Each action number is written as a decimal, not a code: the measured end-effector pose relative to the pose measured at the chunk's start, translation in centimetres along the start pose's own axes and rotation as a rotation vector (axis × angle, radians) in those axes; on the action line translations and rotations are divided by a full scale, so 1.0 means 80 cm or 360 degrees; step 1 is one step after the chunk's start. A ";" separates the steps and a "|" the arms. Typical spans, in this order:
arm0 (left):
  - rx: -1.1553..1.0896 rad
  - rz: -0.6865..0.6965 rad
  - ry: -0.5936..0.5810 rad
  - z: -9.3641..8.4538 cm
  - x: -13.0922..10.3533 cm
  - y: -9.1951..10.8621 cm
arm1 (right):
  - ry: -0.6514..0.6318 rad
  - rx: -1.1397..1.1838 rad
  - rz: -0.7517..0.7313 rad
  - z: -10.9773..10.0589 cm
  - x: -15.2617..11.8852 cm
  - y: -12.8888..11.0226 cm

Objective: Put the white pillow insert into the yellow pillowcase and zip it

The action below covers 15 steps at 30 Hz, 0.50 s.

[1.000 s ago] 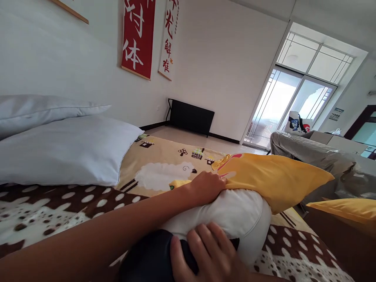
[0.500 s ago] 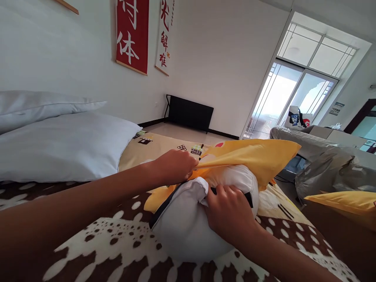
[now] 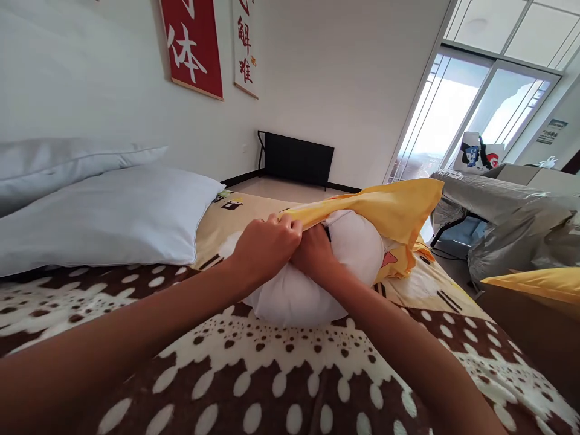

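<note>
A white pillow lies bunched on the bed, its far part inside a yellow pillowcase. My left hand is closed on the near edge of the pillowcase and holds it up. Just to its right, my right hand presses into the pillow at the pillowcase's mouth. Its fingertips are hidden by the pillow and my left hand, but the hand looks curled around the pillow. A small pink print shows on the pillowcase's right side.
Two white pillows lie stacked at the left on the brown and cream patterned blanket. At the right edge is another yellow cloth. Plastic-covered furniture stands beyond it, and a black folded panel leans near the wall.
My right hand has moved forward and left, deeper toward the pillowcase mouth beside my left hand. The pillow has moved away from me, and the view has shifted slightly.
</note>
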<state>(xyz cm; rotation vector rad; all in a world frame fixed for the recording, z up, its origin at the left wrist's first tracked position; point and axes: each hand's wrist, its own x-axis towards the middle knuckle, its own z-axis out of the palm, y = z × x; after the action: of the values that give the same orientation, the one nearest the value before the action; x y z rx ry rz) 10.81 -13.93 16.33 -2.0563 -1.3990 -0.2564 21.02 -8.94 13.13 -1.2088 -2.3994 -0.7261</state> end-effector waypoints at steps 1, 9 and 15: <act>-0.0024 -0.0032 0.0032 0.004 0.003 0.001 | 0.0046 -0.0030 -0.0082 0.003 -0.007 0.000; -0.0281 -0.0212 0.0125 -0.003 0.029 0.015 | 0.0533 -0.0004 -0.0198 -0.035 -0.116 0.032; -0.0162 0.0085 0.0345 -0.021 0.030 0.045 | 0.0964 0.0167 0.0296 -0.034 -0.151 0.042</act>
<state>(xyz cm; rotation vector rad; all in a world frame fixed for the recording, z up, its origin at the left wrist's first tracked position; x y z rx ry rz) 15.32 -13.93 17.46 -2.0742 -1.2200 -0.5212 30.89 -16.52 9.95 -0.9752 -1.7811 -0.7624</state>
